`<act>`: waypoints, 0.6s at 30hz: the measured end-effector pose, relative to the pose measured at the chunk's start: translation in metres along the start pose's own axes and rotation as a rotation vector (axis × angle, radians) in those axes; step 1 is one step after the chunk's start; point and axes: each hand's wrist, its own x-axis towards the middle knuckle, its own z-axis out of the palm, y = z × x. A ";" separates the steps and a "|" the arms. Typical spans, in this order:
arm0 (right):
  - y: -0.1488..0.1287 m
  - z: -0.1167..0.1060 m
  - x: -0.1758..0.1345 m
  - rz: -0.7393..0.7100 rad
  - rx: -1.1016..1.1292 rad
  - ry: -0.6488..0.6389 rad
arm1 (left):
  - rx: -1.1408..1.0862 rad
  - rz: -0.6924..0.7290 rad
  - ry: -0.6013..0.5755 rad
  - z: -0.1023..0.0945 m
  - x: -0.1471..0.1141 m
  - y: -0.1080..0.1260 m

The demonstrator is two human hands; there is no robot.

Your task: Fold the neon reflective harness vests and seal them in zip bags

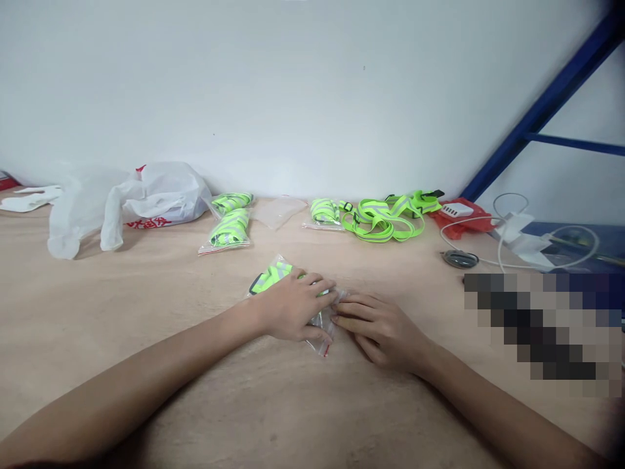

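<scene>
A clear zip-lock bag (322,320) lies on the table in front of me, holding a folded neon-green reflective strap (270,279) with grey stripes and a dark buckle. My left hand (295,306) rests palm down across the bag, fingers spread over it and thumb near its red-lined corner. It hides much of the strap. At the bag's right edge, my right hand (383,329) has its fingers close together, their tips on the plastic. The thumb of that hand is mostly hidden.
Bagged green straps (230,228) lie at the back left, beside white plastic bags (168,195). Behind are a flat clear bag (280,212), another bagged strap (325,212) and loose straps (383,218). A mouse (459,259), cables and a red bag (466,225) are on the right.
</scene>
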 end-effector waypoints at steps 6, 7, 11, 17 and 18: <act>-0.004 0.000 0.003 -0.005 0.003 -0.002 | -0.029 0.002 -0.005 -0.005 0.000 0.001; -0.005 0.000 0.004 -0.001 0.005 -0.007 | -0.027 0.001 -0.006 -0.005 0.000 0.002; -0.006 -0.002 0.003 0.008 -0.003 0.000 | -0.031 -0.004 -0.006 -0.006 0.001 0.001; -0.004 -0.003 0.001 -0.019 -0.021 0.069 | -0.045 -0.004 -0.009 -0.005 0.001 0.000; -0.003 -0.003 0.002 -0.021 -0.022 0.079 | -0.044 -0.006 -0.006 -0.005 0.001 0.000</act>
